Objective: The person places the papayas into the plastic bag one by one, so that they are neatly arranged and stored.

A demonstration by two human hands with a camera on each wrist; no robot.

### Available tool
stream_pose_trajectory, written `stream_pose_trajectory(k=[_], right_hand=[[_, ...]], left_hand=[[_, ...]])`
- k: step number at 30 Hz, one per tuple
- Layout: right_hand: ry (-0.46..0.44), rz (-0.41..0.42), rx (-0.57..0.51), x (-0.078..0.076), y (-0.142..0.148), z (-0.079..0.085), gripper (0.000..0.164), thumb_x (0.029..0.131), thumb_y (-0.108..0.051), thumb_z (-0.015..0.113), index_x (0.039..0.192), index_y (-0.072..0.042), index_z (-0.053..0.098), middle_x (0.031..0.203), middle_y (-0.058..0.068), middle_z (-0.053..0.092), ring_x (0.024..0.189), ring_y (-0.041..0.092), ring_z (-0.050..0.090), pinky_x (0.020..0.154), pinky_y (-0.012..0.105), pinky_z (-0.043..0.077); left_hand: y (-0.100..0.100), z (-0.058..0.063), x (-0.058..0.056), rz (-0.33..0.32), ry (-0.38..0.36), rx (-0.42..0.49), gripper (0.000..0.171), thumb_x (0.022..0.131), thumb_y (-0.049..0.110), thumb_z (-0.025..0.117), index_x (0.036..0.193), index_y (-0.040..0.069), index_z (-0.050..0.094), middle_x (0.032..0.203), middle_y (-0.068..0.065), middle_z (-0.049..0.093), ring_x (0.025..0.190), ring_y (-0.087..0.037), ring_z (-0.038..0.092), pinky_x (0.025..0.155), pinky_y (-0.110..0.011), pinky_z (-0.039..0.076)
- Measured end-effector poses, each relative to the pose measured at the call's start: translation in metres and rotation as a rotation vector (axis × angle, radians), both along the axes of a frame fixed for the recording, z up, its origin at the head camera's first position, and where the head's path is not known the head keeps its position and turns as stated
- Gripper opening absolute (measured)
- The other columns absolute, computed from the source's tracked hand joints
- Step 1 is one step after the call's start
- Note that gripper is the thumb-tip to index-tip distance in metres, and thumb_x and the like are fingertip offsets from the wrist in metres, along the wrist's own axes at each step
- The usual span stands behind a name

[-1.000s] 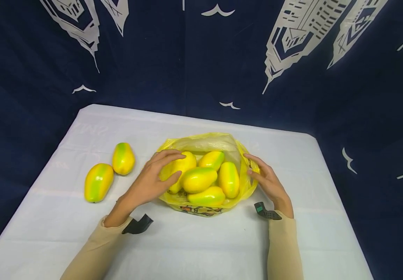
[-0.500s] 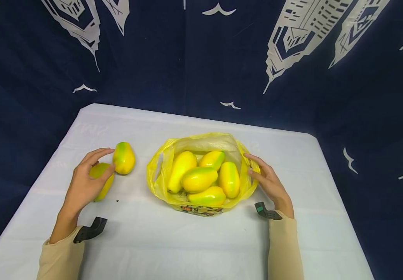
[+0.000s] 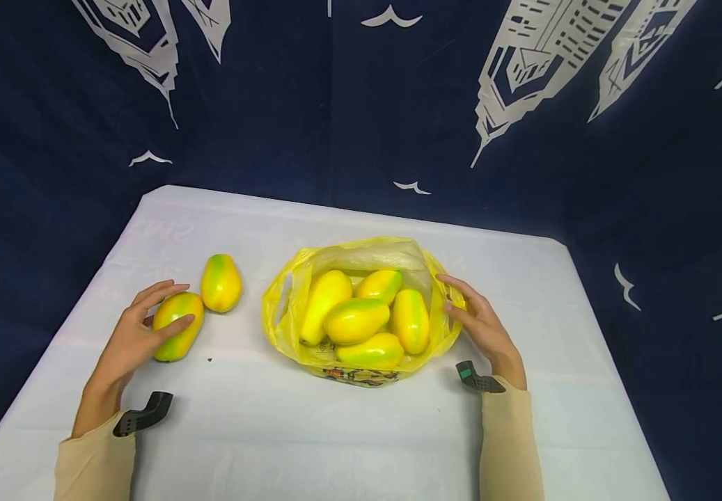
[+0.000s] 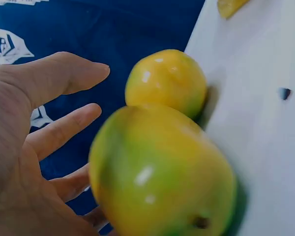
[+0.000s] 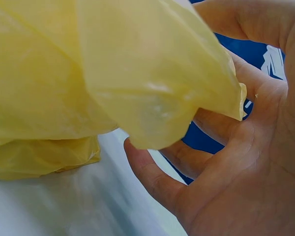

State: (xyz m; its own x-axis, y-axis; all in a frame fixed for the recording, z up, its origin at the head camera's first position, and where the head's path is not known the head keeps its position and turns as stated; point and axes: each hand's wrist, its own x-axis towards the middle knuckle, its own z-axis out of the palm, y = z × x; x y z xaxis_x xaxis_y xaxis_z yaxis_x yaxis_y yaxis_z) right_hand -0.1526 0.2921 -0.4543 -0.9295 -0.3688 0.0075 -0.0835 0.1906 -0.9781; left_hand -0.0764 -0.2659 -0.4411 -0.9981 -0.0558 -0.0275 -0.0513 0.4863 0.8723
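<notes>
My left hand [image 3: 131,337] is at the nearer of two loose yellow-green mangoes [image 3: 175,341] on the left of the table. Its thumb and fingers are spread about the fruit; in the left wrist view a gap shows between the thumb and that mango [image 4: 162,172]. The second mango [image 3: 221,283] lies just behind it. My right hand [image 3: 486,330] holds the right side of a yellow plastic bag [image 3: 373,254], whose mouth gapes upward. Several mangoes [image 3: 357,321] lie inside it. In the right wrist view, the bag's film [image 5: 152,64] hides some of the fingertips.
A white cloth covers the table [image 3: 335,445]. Behind it hangs a dark blue curtain [image 3: 361,118] with white building and bird prints. A tiny dark speck [image 3: 209,360] lies between the left mangoes and the bag.
My left hand has left the bag's left side and moved left to the nearer loose mango, its fingers drawing back from the farther one. The right hand has stayed at the bag.
</notes>
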Motion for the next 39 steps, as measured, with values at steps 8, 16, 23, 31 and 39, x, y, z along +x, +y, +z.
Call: stream_pose_trajectory(k=[8, 16, 23, 31, 39], right_hand=[[-0.008, 0.006, -0.010, 0.001, 0.000, 0.000, 0.052, 0.101, -0.011, 0.057, 0.151, -0.009, 0.042, 0.165, 0.005, 0.024, 0.154, 0.026, 0.012, 0.109, 0.012, 0.033], [-0.014, -0.003, -0.019, -0.001, 0.000, 0.000, 0.052, 0.101, -0.010, 0.057, 0.151, -0.010, 0.043, 0.165, 0.003, 0.025, 0.154, 0.023, 0.011, 0.110, 0.010, 0.031], [-0.017, 0.005, -0.032, 0.000, 0.000, 0.000, 0.053, 0.101, -0.010, 0.058, 0.151, -0.010, 0.043, 0.165, 0.004, 0.024, 0.154, 0.025, 0.010, 0.110, 0.012, 0.033], [-0.016, 0.001, -0.034, 0.001, 0.000, 0.000, 0.052, 0.101, -0.011, 0.058, 0.151, -0.010, 0.043, 0.165, 0.004, 0.023, 0.154, 0.024, 0.012, 0.109, 0.013, 0.035], [-0.009, 0.010, -0.029, 0.001, 0.000, -0.001, 0.052, 0.101, -0.011, 0.057, 0.151, -0.009, 0.042, 0.165, 0.005, 0.023, 0.153, 0.025, 0.015, 0.109, 0.014, 0.036]], left_hand=[[-0.001, -0.010, 0.002, 0.017, -0.041, -0.011, 0.064, 0.093, 0.026, 0.073, 0.149, 0.013, 0.047, 0.158, -0.020, 0.031, 0.136, -0.043, 0.033, 0.106, -0.056, 0.033], [0.000, -0.014, 0.003, 0.039, -0.068, -0.014, 0.066, 0.096, 0.027, 0.069, 0.154, 0.016, 0.039, 0.157, -0.023, 0.033, 0.126, -0.038, 0.038, 0.094, -0.048, 0.037], [0.001, -0.012, 0.004, 0.054, -0.046, -0.023, 0.061, 0.097, 0.021, 0.067, 0.153, 0.018, 0.042, 0.155, -0.022, 0.035, 0.124, -0.035, 0.038, 0.092, -0.044, 0.036], [0.007, 0.004, 0.001, 0.052, 0.007, -0.032, 0.060, 0.096, 0.015, 0.066, 0.152, 0.020, 0.044, 0.155, -0.021, 0.035, 0.123, -0.033, 0.038, 0.090, -0.039, 0.037], [0.020, 0.029, -0.002, 0.028, 0.080, -0.033, 0.061, 0.094, 0.014, 0.069, 0.150, 0.025, 0.047, 0.152, -0.016, 0.037, 0.121, -0.023, 0.040, 0.086, -0.025, 0.042]])
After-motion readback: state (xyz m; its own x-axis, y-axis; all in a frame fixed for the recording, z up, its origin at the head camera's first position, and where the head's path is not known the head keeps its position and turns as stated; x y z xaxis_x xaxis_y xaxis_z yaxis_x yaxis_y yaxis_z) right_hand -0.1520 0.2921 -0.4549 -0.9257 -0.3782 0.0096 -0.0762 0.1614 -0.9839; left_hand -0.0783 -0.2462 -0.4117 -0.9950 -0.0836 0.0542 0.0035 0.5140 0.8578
